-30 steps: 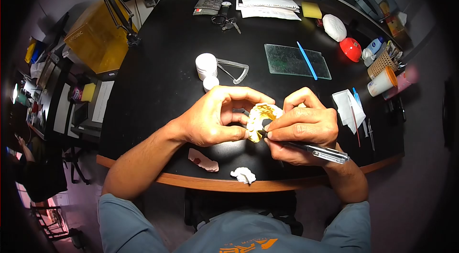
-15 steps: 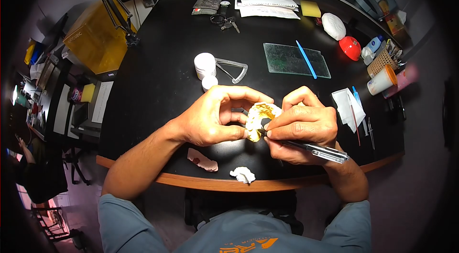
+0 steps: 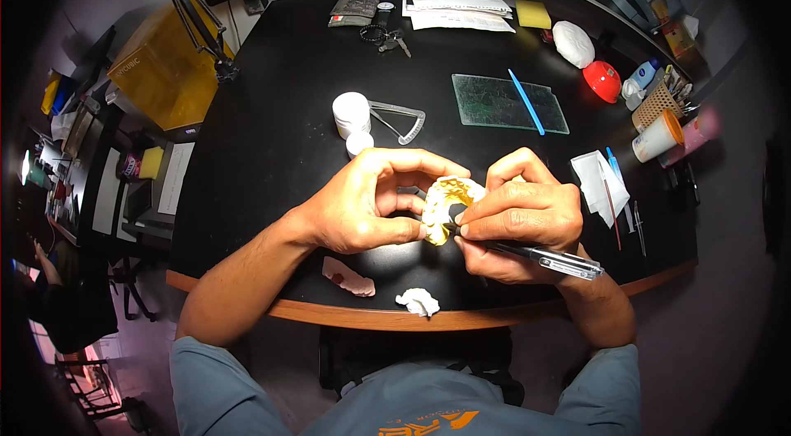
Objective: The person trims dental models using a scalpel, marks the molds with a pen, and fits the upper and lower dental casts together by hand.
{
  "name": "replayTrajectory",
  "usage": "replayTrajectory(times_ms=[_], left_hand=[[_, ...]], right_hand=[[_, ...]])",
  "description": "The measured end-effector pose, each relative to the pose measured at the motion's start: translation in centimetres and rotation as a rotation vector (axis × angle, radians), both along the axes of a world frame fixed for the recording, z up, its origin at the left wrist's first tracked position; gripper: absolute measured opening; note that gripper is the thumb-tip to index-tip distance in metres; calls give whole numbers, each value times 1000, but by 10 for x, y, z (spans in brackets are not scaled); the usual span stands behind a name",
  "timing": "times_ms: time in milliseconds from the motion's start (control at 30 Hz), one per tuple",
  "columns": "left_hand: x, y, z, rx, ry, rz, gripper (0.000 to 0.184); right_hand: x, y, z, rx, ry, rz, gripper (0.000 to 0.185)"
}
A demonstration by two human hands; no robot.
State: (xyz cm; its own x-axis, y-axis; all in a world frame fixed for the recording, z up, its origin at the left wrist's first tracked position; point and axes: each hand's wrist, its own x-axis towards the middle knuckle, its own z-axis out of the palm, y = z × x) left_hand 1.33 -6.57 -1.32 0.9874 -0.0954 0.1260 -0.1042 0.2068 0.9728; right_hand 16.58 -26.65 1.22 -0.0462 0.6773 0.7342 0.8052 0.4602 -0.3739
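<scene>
My left hand (image 3: 375, 201) grips a pale yellow dental cast (image 3: 437, 203) by its left side, thumb at the bottom and fingers curled over the top. The cast is horseshoe-shaped with a row of teeth along its edge. In my right hand (image 3: 527, 213) is a pen (image 3: 556, 261) with a clear barrel and dark grip, held in a writing grasp. Its tip end points into the inner side of the cast; whether it touches is hidden by my fingers. Near the table edge lie a pink piece with a red spot (image 3: 348, 277) and a crumpled white tissue (image 3: 418, 302).
Beyond my hands stand a white jar (image 3: 352, 114) and a caliper-like gauge (image 3: 401, 124). A glass slab (image 3: 494, 106) carries a blue instrument (image 3: 526, 102). To the right, thin tools lie by a white napkin (image 3: 595, 185). Papers (image 3: 457, 6) lie at the back.
Both hands, the cast and the pen stay almost in place. The whole view has shifted very slightly.
</scene>
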Motion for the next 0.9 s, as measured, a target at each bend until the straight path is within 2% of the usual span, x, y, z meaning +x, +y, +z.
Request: replayTrajectory(times_ms=[900], left_hand=[[0,0,1,9,-1,1,66]], right_hand=[[-1,1,-2,8,12,-22,25]])
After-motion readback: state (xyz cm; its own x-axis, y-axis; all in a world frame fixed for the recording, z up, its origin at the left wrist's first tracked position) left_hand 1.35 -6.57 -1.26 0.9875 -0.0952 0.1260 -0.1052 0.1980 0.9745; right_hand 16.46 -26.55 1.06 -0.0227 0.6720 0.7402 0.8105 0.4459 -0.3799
